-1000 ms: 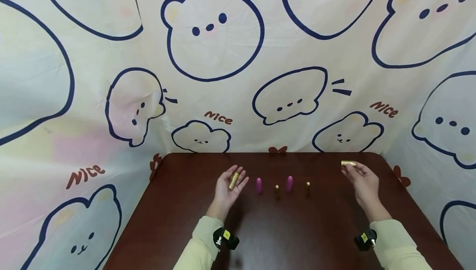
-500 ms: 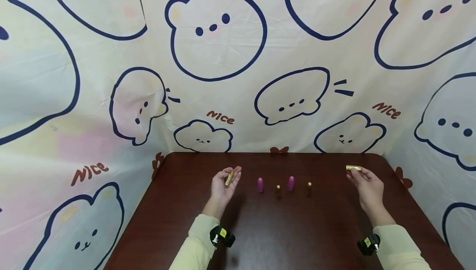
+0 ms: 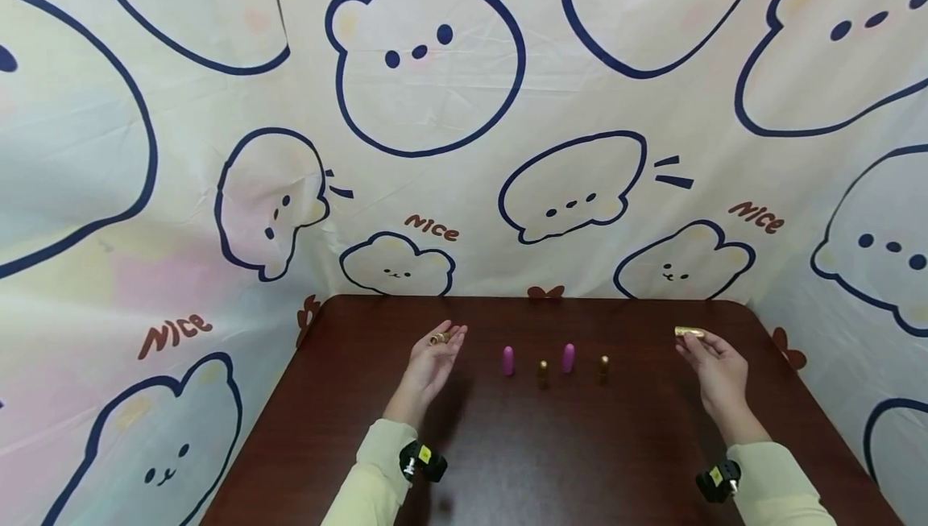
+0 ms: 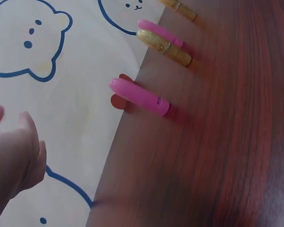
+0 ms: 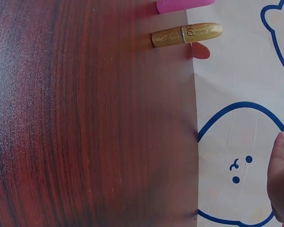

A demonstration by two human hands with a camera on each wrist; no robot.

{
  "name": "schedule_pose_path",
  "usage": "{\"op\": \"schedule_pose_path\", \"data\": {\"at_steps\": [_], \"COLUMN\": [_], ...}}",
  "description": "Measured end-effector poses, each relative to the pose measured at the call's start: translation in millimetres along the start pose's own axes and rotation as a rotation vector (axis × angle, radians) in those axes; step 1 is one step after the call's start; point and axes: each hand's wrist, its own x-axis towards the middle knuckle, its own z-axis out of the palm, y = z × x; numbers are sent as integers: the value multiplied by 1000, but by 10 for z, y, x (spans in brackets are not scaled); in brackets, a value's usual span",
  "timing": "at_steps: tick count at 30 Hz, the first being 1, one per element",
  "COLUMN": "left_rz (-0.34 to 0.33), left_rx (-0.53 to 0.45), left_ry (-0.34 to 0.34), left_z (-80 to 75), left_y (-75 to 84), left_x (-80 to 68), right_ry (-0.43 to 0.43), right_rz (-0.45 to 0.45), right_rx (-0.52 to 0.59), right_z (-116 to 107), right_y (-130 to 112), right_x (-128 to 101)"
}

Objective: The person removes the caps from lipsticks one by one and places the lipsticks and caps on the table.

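Note:
My left hand (image 3: 429,365) is turned palm up above the left of the table, its thumb and fingers holding a gold lipstick tube (image 3: 439,338) end-on to the head camera. Out at the right, my right hand (image 3: 718,373) pinches another gold lipstick tube (image 3: 689,332), which lies level across the fingertips. Between the hands stands a row of bullet-shaped tubes: a pink one (image 3: 508,361), a gold one (image 3: 543,373), a second pink one (image 3: 569,358) and a second gold one (image 3: 604,369). Neither held tube shows in the wrist views.
The dark brown wooden table (image 3: 551,461) reaches back to a pale cloth (image 3: 478,188) printed with bear faces, which hangs behind and along both sides. Dark cameras sit on the left wrist (image 3: 423,461) and right wrist (image 3: 718,480).
My left hand has shifted slightly left, and its gold tube has turned from slanting along the palm to end-on. The right hand with its tube has moved a little right and down.

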Motion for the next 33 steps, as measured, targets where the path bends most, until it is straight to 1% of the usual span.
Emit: {"op": "schedule_pose_path", "data": {"at_steps": [5, 9, 14, 17, 19, 21, 24, 26, 28, 29, 31, 33], "left_rz": [-13, -15, 9, 33, 54, 87, 144, 192, 238, 260, 303, 325], "left_rx": [98, 219, 434, 581, 659, 727, 806, 874, 960, 1008, 1104, 1171], "left_ry": [46, 81, 104, 124, 134, 137, 146, 158, 191, 210, 248, 290], "left_z": [-41, -92, -186, -249, -285, -319, -354, -382, -406, -424, -466, -509], "left_y": [23, 46, 81, 96, 104, 113, 134, 152, 177, 190, 221, 261], "left_x": [-13, -16, -19, -18, -14, -8, -10, -15, -22, -22, -20, -23], "right_ry": [2, -2, -2, -6, -13, -15, -15, -9, 7, 10, 29, 43], "right_rz": [13, 18, 12, -12, -34, -58, -86, -87, -86, -85, -82, -72], "right_rx": [-15, -22, -23, -37, -41, -76, -99, -136, -130, -161, -172, -189], "right_z": [-12, -36, -60, -95, -138, -185, -265, -290, -306, -298, -280, -262], "right_y": [6, 19, 24, 62, 112, 169, 256, 264, 259, 230, 177, 124], "right_x": [6, 15, 8, 35, 70, 117, 201, 231, 252, 241, 217, 187]}}
